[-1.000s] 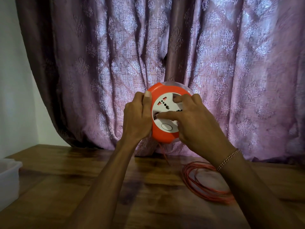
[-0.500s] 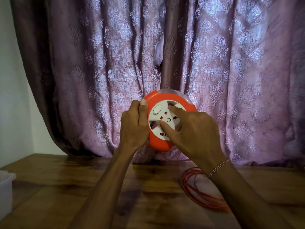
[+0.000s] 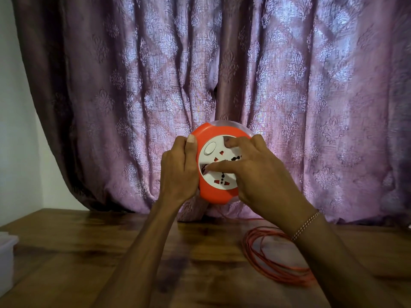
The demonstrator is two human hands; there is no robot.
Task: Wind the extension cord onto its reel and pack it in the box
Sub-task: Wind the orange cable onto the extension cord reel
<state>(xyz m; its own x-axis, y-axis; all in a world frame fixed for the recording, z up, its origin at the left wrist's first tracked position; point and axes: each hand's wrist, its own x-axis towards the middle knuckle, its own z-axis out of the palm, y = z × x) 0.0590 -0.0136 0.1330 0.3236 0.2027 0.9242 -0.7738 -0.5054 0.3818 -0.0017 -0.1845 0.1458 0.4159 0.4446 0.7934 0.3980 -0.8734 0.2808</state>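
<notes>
Orange reel (image 3: 214, 194) upright between left hand (image 3: 179, 172) and right hand (image 3: 260, 176), cord (image 3: 273, 261) loose on table (image 3: 89, 252).

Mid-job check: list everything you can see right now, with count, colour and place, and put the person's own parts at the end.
reel: one, orange rim with a white socket face, held up in front of the curtain, above the table.
cord: one, orange, loose coils on the table at right, partly behind the right forearm; a strand leads up toward the reel.
table: one, dark brown wood, across the foreground.
curtain: one, mauve with a pattern, behind the table.
box: one, white plastic, at the left edge, only partly in view.
wall: pale, left of the curtain.
bracelet: one, beaded, on the right wrist.
left hand: grips the reel's left rim.
right hand: fingers on the white socket face.
</notes>
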